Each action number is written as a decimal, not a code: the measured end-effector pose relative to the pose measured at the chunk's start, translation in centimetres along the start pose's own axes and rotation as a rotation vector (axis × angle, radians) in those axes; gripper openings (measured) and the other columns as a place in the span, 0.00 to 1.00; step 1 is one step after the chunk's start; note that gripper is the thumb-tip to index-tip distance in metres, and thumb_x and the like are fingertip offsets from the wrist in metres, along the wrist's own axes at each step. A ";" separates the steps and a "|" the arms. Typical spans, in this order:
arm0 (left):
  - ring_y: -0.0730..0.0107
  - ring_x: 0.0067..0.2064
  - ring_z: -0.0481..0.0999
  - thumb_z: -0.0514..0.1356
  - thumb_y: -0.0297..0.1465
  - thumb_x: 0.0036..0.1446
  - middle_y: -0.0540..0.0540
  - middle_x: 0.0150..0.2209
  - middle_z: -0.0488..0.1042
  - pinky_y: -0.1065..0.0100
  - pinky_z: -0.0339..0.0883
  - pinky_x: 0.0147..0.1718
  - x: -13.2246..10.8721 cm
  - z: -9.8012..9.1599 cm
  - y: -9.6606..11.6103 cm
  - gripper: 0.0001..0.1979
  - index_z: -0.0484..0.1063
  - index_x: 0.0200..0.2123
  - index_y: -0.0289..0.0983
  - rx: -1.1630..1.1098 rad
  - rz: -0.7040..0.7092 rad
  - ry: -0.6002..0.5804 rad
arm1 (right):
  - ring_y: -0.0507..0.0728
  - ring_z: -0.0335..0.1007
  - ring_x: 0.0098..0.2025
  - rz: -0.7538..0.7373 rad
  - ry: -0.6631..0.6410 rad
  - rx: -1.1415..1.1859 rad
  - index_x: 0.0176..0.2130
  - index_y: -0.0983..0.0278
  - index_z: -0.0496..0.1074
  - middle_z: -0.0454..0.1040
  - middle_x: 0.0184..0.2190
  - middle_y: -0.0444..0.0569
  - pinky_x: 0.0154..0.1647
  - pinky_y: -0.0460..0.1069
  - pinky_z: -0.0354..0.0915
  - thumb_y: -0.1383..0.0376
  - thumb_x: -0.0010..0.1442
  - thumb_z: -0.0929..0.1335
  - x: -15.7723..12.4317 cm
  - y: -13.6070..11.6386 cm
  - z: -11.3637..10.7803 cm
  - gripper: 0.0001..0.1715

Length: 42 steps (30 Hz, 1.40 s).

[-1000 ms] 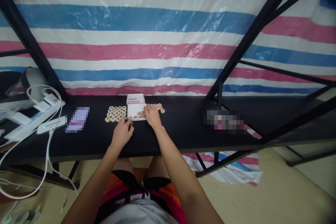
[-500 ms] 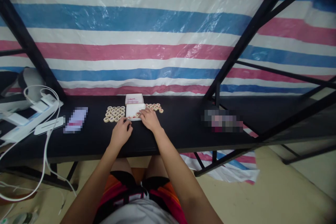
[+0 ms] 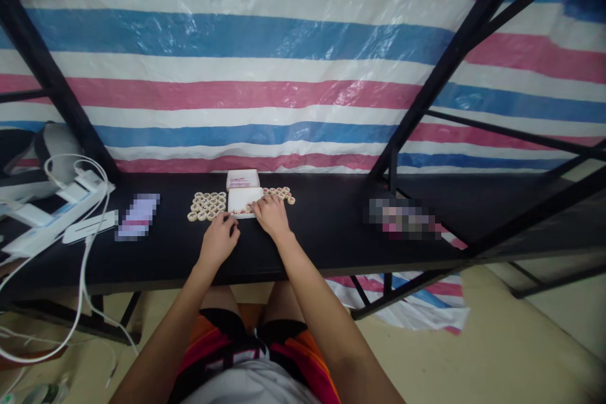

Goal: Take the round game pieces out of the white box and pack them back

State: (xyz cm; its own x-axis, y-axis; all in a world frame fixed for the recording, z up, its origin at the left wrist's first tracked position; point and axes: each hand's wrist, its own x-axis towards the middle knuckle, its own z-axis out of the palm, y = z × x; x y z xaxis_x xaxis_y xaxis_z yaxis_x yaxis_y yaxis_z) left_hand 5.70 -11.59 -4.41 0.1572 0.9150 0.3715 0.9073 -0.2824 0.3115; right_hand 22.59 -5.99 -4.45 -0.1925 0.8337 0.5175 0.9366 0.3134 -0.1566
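Note:
A white open box (image 3: 241, 197) lies on the black table with a row of red-marked round xiangqi pieces (image 3: 241, 211) along its near side. My right hand (image 3: 271, 214) reaches over the box's right edge, its bent fingertips on a piece at the end of that row. At the box's near left corner rests my left hand (image 3: 219, 238), fingers loosely curled and thumb apart, seemingly with nothing in it. Left of the box, dark-marked xiangqi pieces (image 3: 207, 203) are laid in rows. More red-marked pieces (image 3: 283, 193) sit to the right, partly hidden by my right hand.
Behind the box stands a white lid-like box part (image 3: 243, 178). A blurred phone-like object (image 3: 138, 217), a white power strip (image 3: 61, 214) and cables are on the left. Another blurred item (image 3: 402, 218) lies right, near the black metal frame (image 3: 438, 76). Striped sheeting (image 3: 255, 95) hangs behind.
Hardly anything differs. Both hands keep their places at the box, with the right fingers shifting very slightly, and the whole view drifts a little.

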 end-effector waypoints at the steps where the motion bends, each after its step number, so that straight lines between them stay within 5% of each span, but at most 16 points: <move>1: 0.60 0.49 0.71 0.53 0.30 0.58 0.42 0.50 0.68 0.62 0.67 0.46 0.0 0.1 0.0 0.10 0.73 0.39 0.39 0.001 0.002 0.004 | 0.61 0.61 0.52 -0.032 0.004 0.017 0.42 0.66 0.76 0.74 0.45 0.56 0.56 0.56 0.51 0.60 0.67 0.59 0.0 -0.1 0.0 0.20; 6: 0.61 0.48 0.71 0.53 0.29 0.57 0.42 0.50 0.68 0.62 0.67 0.46 0.0 0.2 -0.2 0.10 0.73 0.39 0.39 0.009 0.006 0.009 | 0.58 0.61 0.53 -0.189 -0.069 0.068 0.43 0.63 0.75 0.74 0.45 0.51 0.58 0.55 0.49 0.60 0.68 0.58 -0.1 -0.8 -0.3 0.20; 22: 0.61 0.47 0.71 0.53 0.30 0.57 0.42 0.50 0.68 0.63 0.68 0.46 0.0 0.2 -0.2 0.10 0.73 0.39 0.39 0.002 0.007 0.018 | 0.58 0.64 0.46 -0.102 -0.097 0.021 0.39 0.63 0.74 0.76 0.39 0.51 0.51 0.52 0.53 0.62 0.68 0.56 0.0 -0.9 -0.9 0.21; 30: 0.61 0.48 0.71 0.53 0.30 0.58 0.43 0.51 0.68 0.63 0.67 0.46 -0.1 -0.3 0.2 0.10 0.73 0.39 0.40 -0.003 -0.015 -0.013 | 0.61 0.63 0.49 0.329 -0.041 0.040 0.48 0.64 0.71 0.71 0.48 0.56 0.48 0.53 0.57 0.67 0.66 0.56 0.1 1.8 -0.6 0.20; 36: 0.61 0.49 0.71 0.53 0.30 0.58 0.42 0.50 0.68 0.63 0.67 0.46 -0.1 -0.1 0.1 0.10 0.73 0.39 0.39 -0.014 -0.012 0.000 | 0.62 0.63 0.49 0.278 -0.137 0.087 0.46 0.62 0.74 0.71 0.49 0.55 0.48 0.53 0.58 0.75 0.57 0.59 -0.1 2.5 0.0 0.23; 42: 0.60 0.49 0.70 0.53 0.30 0.58 0.42 0.50 0.68 0.62 0.67 0.47 0.0 -0.1 0.1 0.10 0.73 0.39 0.39 -0.015 -0.013 0.002 | 0.63 0.63 0.49 0.352 -0.090 0.063 0.42 0.66 0.74 0.72 0.46 0.59 0.46 0.54 0.60 0.68 0.59 0.60 -0.1 1.8 -0.5 0.16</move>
State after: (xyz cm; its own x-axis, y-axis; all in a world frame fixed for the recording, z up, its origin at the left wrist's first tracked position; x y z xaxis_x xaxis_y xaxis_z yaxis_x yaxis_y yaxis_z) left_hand 5.70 -11.66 -4.31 0.1446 0.9179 0.3695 0.9034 -0.2748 0.3291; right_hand 24.47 -5.71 -4.42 0.1106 0.9314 0.3469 0.9308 0.0253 -0.3646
